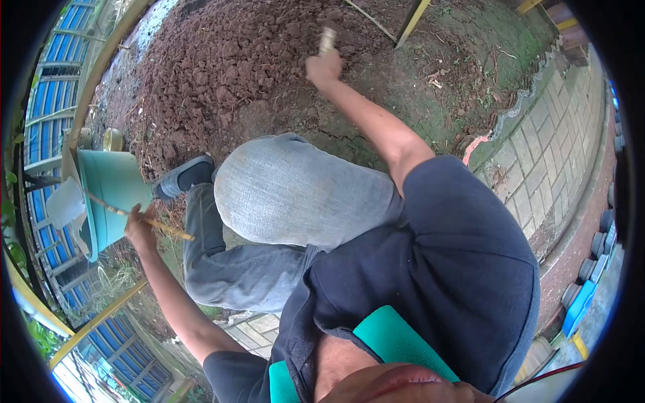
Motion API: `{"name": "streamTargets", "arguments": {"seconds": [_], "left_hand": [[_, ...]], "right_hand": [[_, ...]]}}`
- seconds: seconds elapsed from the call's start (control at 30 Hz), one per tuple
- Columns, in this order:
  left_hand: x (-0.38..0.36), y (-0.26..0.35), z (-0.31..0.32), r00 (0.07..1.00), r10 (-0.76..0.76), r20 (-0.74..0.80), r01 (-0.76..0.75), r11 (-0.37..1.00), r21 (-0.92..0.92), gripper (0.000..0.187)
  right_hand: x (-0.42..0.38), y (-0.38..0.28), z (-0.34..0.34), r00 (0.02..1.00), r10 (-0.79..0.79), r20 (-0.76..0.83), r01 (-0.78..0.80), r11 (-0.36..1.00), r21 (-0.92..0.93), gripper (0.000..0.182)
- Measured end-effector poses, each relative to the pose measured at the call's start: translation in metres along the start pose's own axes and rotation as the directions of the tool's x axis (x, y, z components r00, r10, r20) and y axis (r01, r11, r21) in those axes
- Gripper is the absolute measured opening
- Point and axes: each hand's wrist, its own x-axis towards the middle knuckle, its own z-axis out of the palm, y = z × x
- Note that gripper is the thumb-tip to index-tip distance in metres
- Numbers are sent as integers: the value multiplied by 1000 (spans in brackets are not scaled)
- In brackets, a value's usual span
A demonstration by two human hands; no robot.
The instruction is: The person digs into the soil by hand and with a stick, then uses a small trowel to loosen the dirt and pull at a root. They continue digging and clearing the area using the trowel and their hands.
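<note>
My left hand (pixel 139 227) is closed around a thin yellow-brown stick (pixel 173 231) beside a teal bucket (pixel 115 185). The stick's far end crosses the bucket's rim and overlaps a white plastic container (pixel 65 203) there. Stretched out over the bare ground, my right hand (pixel 324 69) grips a short pale handle (pixel 327 40), which sticks up past the fist; what lies at its other end is hidden. Just left of that hand spreads a heap of dark brown, crumbly soil (pixel 222 74).
My bent knee (pixel 282 188) and a grey sandal (pixel 176 180) are close to the soil. A yellow post (pixel 412 23) stands beyond my right hand. Brick paving (pixel 537 144) curves along the right, and a blue slatted fence (pixel 57 111) runs along the left.
</note>
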Motion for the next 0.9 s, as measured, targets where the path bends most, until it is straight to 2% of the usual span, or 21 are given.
{"name": "streamTargets", "arguments": {"seconds": [0.03, 0.07, 0.17, 0.2, 0.27, 0.3, 0.37, 0.4, 0.43, 0.5, 0.53, 0.6, 0.63, 0.67, 0.73, 0.83, 0.87, 0.9], "left_hand": [[-8, 3, -10, 969, -218, -119, 159, 911, -380, 27], [-10, -10, -29, 956, -263, -132, 168, 856, -489, 24], [-45, -34, -38, 928, -340, -151, 125, 668, -734, 23], [-50, -55, -52, 923, -370, -100, 137, 562, -816, 23], [-53, -99, -82, 912, -411, 17, 161, 319, -934, 24], [-53, -104, -84, 920, -390, 45, 180, 317, -931, 24], [-55, -108, -92, 930, -357, 93, 218, 328, -919, 25], [-55, -96, -81, 877, -480, -2, 205, 379, -902, 26], [-51, -93, -79, 878, -478, 15, 222, 380, -898, 25], [-50, -93, -79, 873, -485, 51, 263, 381, -886, 25], [-50, -93, -80, 876, -477, 72, 291, 404, -867, 26], [-50, -102, -87, 888, -455, 64, 300, 470, -830, 27], [-49, -108, -88, 894, -444, 60, 303, 500, -811, 27], [-53, -101, -84, 877, -478, 40, 296, 474, -829, 30], [-52, -113, -94, 883, -466, 54, 299, 471, -830, 32], [-52, -120, -102, 868, -491, 66, 305, 424, -853, 33], [-53, -120, -103, 864, -501, 59, 305, 425, -852, 33], [-51, -118, -100, 862, -504, 58, 304, 422, -854, 33]], "right_hand": [[-3, 19, -2, 975, 10, -221, -17, 999, -32, 30], [-4, 34, -9, 962, 103, -255, -128, 988, -82, 25], [15, 81, 10, 928, 341, -148, -344, 939, 3, 21], [3, 63, 14, 937, 309, -165, -305, 951, 49, 20], [5, 65, 49, 969, 199, -149, -204, 979, -21, 20], [15, 59, 65, 982, 131, -139, -139, 989, -53, 20], [26, 39, 80, 990, 139, -35, -141, 986, -87, 23], [24, 20, 82, 995, 93, 30, -93, 996, -11, 23], [21, 2, 79, 995, 48, 91, -53, 997, 59, 24], [26, -25, 78, 956, -126, 265, 185, 960, -211, 27], [23, -28, 78, 971, -152, 186, 189, 960, -206, 28], [21, -12, 67, 987, -92, -132, 89, 996, -29, 29], [16, 0, 50, 981, -3, -194, 14, 998, 57, 28], [15, 17, 32, 965, 93, -246, -59, 988, 143, 27], [24, 76, 21, 910, 363, -202, -336, 929, 155, 24], [-2, 92, 45, 943, 60, -328, -139, 965, -223, 22], [14, 94, 61, 953, 194, -234, -212, 976, -55, 20], [16, 76, 62, 964, 242, -114, -245, 969, -14, 20]]}}
